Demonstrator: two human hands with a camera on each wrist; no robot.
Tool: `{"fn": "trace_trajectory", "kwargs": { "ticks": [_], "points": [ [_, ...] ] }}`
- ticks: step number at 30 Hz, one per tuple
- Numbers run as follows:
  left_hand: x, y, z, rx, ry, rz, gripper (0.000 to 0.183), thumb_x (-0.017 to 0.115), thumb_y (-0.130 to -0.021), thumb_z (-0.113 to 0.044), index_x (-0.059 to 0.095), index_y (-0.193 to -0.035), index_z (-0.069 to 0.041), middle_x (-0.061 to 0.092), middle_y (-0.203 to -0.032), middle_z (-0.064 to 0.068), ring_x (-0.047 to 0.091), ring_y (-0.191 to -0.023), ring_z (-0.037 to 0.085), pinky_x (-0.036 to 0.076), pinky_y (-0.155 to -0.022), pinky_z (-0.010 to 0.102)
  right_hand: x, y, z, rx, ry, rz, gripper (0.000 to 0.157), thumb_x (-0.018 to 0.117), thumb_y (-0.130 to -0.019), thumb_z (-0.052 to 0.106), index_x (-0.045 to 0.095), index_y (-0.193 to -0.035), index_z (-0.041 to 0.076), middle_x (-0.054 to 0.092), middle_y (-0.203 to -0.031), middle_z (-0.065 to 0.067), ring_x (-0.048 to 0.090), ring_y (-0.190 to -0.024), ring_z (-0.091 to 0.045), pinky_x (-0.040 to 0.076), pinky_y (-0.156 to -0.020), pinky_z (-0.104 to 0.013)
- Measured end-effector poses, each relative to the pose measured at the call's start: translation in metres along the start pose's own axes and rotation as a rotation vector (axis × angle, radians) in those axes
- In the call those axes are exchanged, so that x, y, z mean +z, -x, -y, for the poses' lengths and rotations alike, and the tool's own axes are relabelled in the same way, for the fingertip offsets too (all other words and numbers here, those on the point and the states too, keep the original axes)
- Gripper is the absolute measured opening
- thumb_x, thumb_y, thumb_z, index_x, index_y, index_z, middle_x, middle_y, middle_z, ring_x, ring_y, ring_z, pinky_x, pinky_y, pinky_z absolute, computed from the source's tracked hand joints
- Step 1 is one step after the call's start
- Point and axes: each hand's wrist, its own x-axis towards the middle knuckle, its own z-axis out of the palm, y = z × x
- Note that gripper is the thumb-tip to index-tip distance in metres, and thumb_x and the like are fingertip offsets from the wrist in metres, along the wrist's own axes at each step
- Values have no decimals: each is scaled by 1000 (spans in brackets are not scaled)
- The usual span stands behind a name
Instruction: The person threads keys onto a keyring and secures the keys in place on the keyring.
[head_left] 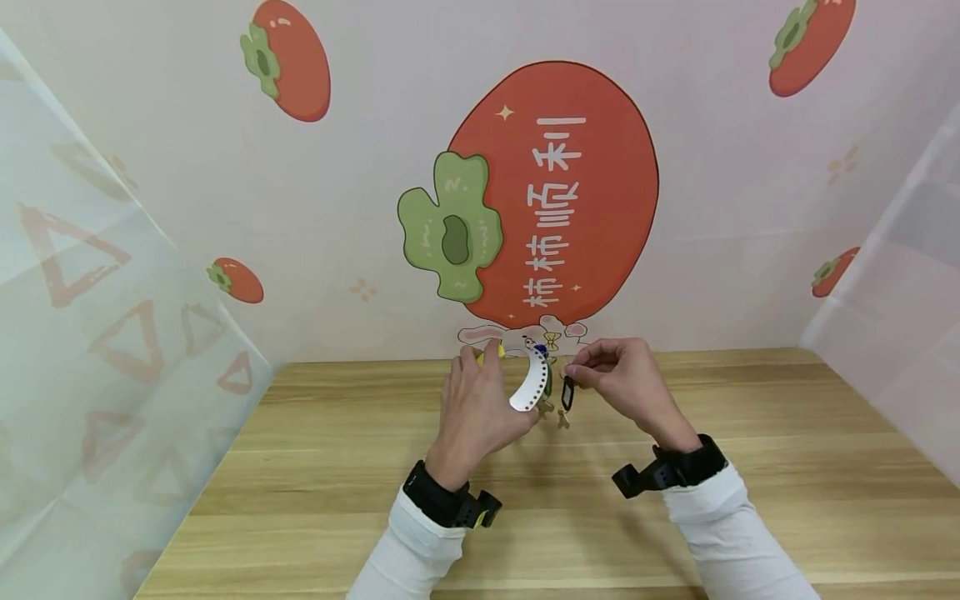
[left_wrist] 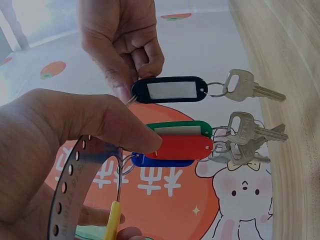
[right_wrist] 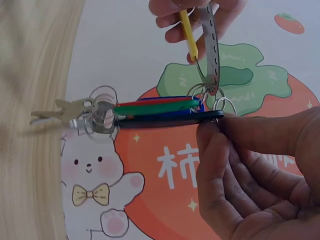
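My left hand [head_left: 476, 412] grips a curved metal plate [head_left: 531, 383] with a row of holes. A thin wire with a yellow sleeve [left_wrist: 113, 220] runs beside the plate. Red [left_wrist: 187, 147], green [left_wrist: 175, 124] and blue [left_wrist: 165, 163] key tags hang together by rings at the plate's end, each with keys beyond it. My right hand [head_left: 622, 379] pinches a black key tag [left_wrist: 172, 90] at its ring end, between thumb and fingers. A silver key [left_wrist: 242, 84] dangles from that tag's far end. The black tag is close beside the others; whether its ring joins the wire I cannot tell.
Both hands are above a wooden table [head_left: 337, 492], near its back edge. Behind it rises a pale printed backdrop [head_left: 360, 167] with persimmons and a rabbit. Translucent sheets stand at the left [head_left: 75, 375] and right [head_left: 900, 333].
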Motion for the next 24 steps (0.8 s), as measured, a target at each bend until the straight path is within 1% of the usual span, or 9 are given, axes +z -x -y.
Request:
{"fn": "trace_trajectory", "kwargs": {
  "ticks": [4, 9, 12, 16, 19, 23, 24],
  "points": [
    [0, 1, 0, -3, 1, 7, 100, 92, -63, -40, 48, -144, 0, 54, -119, 23, 54, -100, 35, 49, -82, 49, 0, 0, 0, -9, 41, 1, 6, 76, -89, 3, 72, -90, -1, 74, -85, -11, 73, -76, -26, 56, -67, -29],
    [0, 1, 0, -5, -1, 10, 101, 92, -63, -40, 48, -144, 0, 54, -120, 23, 54, -100, 35, 49, -83, 49, 0, 0, 0, -19, 37, 8, 6, 77, -89, 3, 72, -89, -2, 74, -85, -11, 72, -72, -19, 56, -66, -28],
    [0, 0, -1, -5, -4, 13, 101, 92, -63, -41, 48, -145, 0, 54, -120, 23, 54, -99, 35, 49, -83, 49, 0, 0, 0, -26, 31, 10, 6, 77, -88, 2, 72, -89, -2, 74, -84, -11, 73, -73, -22, 56, -66, -27],
    [-1, 0, -1, -3, -5, 15, 101, 92, -63, -41, 48, -145, 0, 53, -120, 24, 53, -98, 35, 49, -83, 48, 0, 0, 0, -37, 24, 10, 6, 77, -88, 2, 72, -89, -2, 74, -84, -12, 73, -76, -31, 57, -66, -27],
    [0, 0, -1, -2, -4, 16, 102, 92, -63, -41, 48, -145, 0, 54, -119, 23, 53, -98, 34, 49, -82, 48, 0, 0, 0, -42, 25, 8, 7, 77, -88, 3, 72, -89, -2, 74, -84, -11, 73, -76, -31, 57, -66, -27],
    [0, 0, -1, -2, -2, 16, 102, 92, -63, -41, 48, -145, -1, 54, -121, 24, 54, -99, 35, 49, -83, 49, 0, 0, 0, -43, 32, 2, 7, 77, -88, 3, 72, -89, -2, 74, -84, -11, 73, -74, -26, 57, -66, -27],
    [0, 0, -1, -2, -3, 15, 102, 92, -63, -41, 48, -145, -1, 53, -122, 24, 54, -100, 35, 49, -83, 49, 0, 0, 0, -43, 30, 1, 7, 77, -88, 3, 72, -89, -2, 74, -84, -11, 73, -75, -28, 57, -66, -27]
  ]
}}
